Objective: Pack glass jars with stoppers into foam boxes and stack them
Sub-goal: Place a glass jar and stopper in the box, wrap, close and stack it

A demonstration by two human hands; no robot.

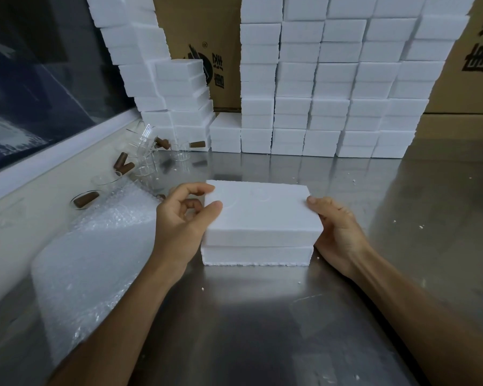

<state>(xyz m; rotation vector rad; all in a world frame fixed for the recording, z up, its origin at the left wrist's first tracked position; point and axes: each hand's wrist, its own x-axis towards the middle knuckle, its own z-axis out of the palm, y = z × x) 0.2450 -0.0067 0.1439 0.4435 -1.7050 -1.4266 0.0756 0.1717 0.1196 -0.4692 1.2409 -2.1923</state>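
Both hands, left [179,218] and right [338,229], grip the white rectangular foam box [258,215] (lid seated); press evenly to keep halves aligned.

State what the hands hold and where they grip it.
Both hands grip the closed foam box: left hand at its left end, right hand at its right end.

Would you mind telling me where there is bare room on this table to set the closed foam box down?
The steel table is bare right of the foam box, between the right hand and the stacked boxes, and also between the forearms. The left is crowded: bubble wrap, glass jars and stoppers.
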